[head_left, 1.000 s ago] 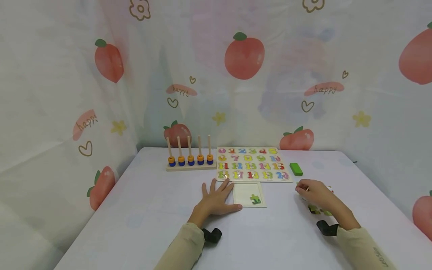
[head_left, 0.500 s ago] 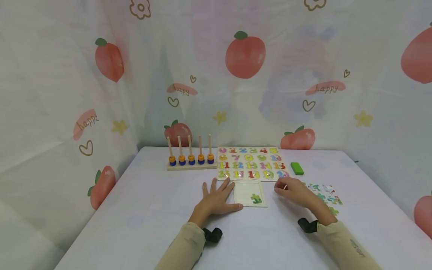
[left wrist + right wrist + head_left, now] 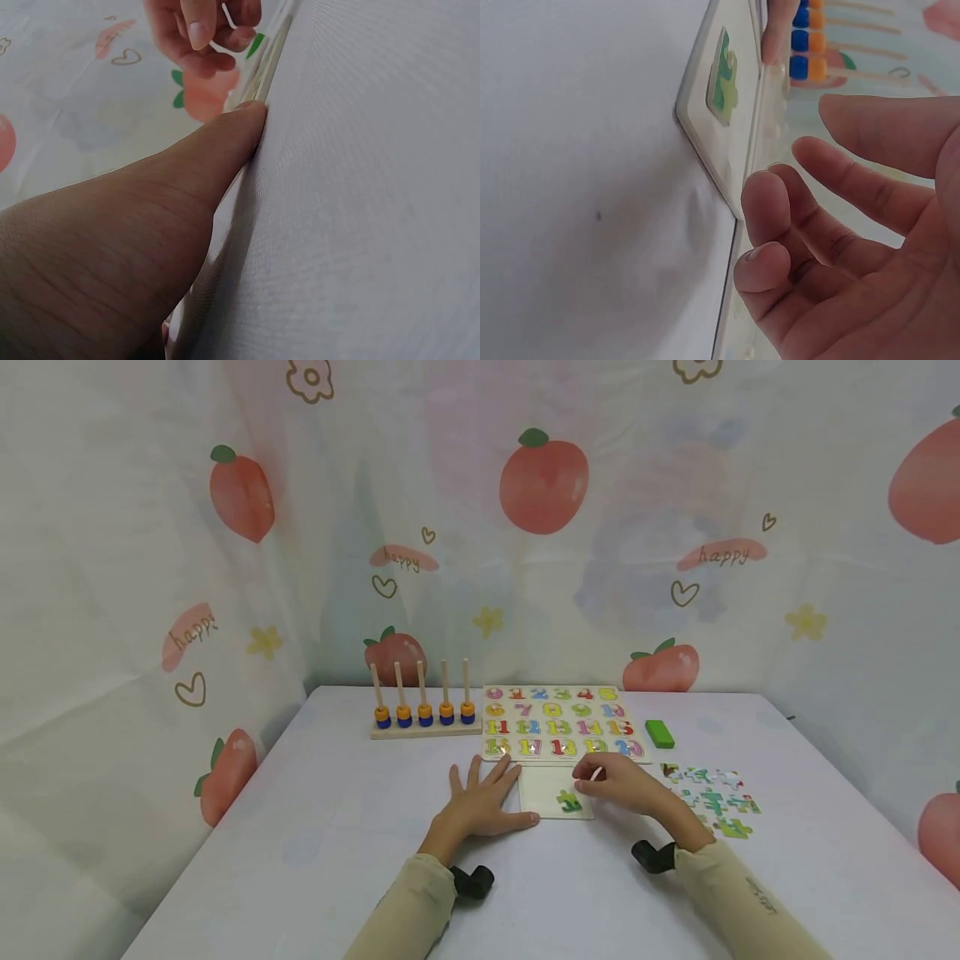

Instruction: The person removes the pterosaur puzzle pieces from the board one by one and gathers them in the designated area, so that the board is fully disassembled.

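My left hand (image 3: 480, 807) lies with its fingers spread on the table, touching the left side and lower edge of a white square puzzle tray (image 3: 536, 793). Beside the tray's right edge hovers my right hand (image 3: 622, 782), its fingers loosely bent. In the right wrist view that hand's fingers (image 3: 766, 206) stand apart from the tray, and no thing shows between them. One green puzzle piece (image 3: 567, 802) sits in the tray's lower right part. Loose, colourful puzzle pieces (image 3: 712, 800) lie to the right, partly behind the right forearm.
A wooden number board (image 3: 543, 718) lies just behind the tray. Left of it stands a peg counter (image 3: 423, 732) with orange and blue rings. A green block (image 3: 659, 734) is at the board's right. Patterned cloth (image 3: 480, 527) closes off the back of the white table.
My right hand has travelled left from the loose puzzle pieces to the right side of the tray, uncovering those pieces. My left hand stays where it was.
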The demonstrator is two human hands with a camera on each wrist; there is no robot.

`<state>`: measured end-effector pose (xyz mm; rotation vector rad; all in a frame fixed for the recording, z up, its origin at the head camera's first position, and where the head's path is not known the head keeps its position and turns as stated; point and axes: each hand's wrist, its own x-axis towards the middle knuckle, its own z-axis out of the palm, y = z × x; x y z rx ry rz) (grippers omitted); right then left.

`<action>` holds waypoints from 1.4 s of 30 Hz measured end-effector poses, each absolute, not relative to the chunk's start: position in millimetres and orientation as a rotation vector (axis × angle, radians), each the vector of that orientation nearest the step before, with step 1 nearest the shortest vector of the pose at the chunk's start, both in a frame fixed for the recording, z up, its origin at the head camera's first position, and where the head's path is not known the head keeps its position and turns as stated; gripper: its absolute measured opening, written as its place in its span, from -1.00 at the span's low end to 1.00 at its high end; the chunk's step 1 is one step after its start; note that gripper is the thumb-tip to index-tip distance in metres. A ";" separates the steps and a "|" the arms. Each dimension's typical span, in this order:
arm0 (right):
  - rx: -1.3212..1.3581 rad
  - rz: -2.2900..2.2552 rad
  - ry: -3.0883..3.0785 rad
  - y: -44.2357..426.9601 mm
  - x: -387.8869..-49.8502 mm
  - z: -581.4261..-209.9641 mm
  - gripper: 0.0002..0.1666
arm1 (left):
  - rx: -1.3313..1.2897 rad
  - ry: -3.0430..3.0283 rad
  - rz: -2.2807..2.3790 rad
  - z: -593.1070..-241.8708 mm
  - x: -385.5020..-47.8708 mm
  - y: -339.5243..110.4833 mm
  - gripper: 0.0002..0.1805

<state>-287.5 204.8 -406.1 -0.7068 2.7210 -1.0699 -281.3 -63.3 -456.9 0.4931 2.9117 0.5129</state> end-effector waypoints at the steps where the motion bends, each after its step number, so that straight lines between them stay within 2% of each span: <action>1: -0.698 -1.067 2.718 203.0 -287.9 -406.8 -0.79 | 0.494 2.910 0.515 -456.8 -281.3 -63.4 0.05; 13: -0.640 -0.960 2.702 188.6 -294.7 -418.5 -0.70 | 0.491 2.910 0.491 -454.3 -279.5 -63.8 0.05; 28: -0.714 -0.933 2.698 183.9 -292.6 -418.9 -0.80 | 0.481 2.919 0.490 -457.0 -281.3 -63.4 0.05; 35: -0.693 -0.964 2.676 182.5 -291.8 -418.2 -0.71 | 0.484 2.925 0.483 -457.1 -281.6 -63.4 0.05; 42: -0.683 -0.940 2.675 183.2 -292.1 -418.7 -0.70 | 0.485 2.930 0.482 -458.2 -281.9 -62.6 0.05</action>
